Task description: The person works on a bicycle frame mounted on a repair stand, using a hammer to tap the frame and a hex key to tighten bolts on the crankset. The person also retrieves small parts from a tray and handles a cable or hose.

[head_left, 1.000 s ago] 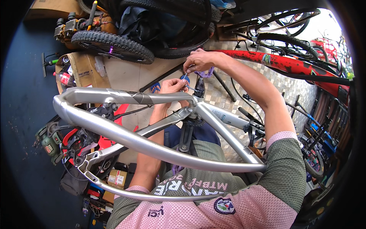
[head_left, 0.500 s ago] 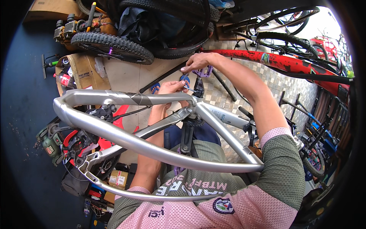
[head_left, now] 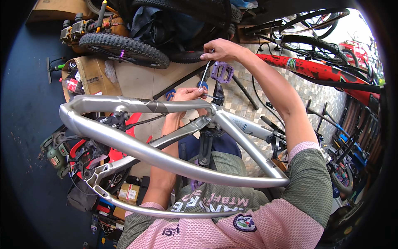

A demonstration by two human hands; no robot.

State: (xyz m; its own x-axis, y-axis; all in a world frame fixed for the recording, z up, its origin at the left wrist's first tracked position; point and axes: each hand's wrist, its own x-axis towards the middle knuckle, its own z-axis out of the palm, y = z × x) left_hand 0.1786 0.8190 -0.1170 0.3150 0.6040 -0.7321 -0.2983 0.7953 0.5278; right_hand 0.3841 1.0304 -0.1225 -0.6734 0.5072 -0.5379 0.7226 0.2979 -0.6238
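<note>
A bare silver bicycle frame (head_left: 166, 162) lies across in front of me, over my lap. Beyond its far tube, my left hand (head_left: 187, 94) pinches a thin metal hex key (head_left: 205, 74) near its bend, where the short end meets the black crank arm (head_left: 219, 92). My right hand (head_left: 222, 50), farther away, has its fingers closed on the upper end of the key's long shaft. Beside that shaft, a purple pedal (head_left: 222, 73) sits on the crank. A second black crank arm (head_left: 205, 149) points toward me below the frame's pivot area. The exact bolt contact is too small to make out.
A red bicycle frame (head_left: 315, 75) stretches across the far right. A loose knobby wheel (head_left: 124, 50) lies at the back left, near an open cardboard box (head_left: 97, 79). Parts and small boxes (head_left: 128, 193) crowd the left; more bicycles (head_left: 342, 143) stand at the right.
My right hand has moved away from me and slightly right, and the key's long shaft now shows between my hands. The purple pedal is more exposed. My left hand stays near the crank.
</note>
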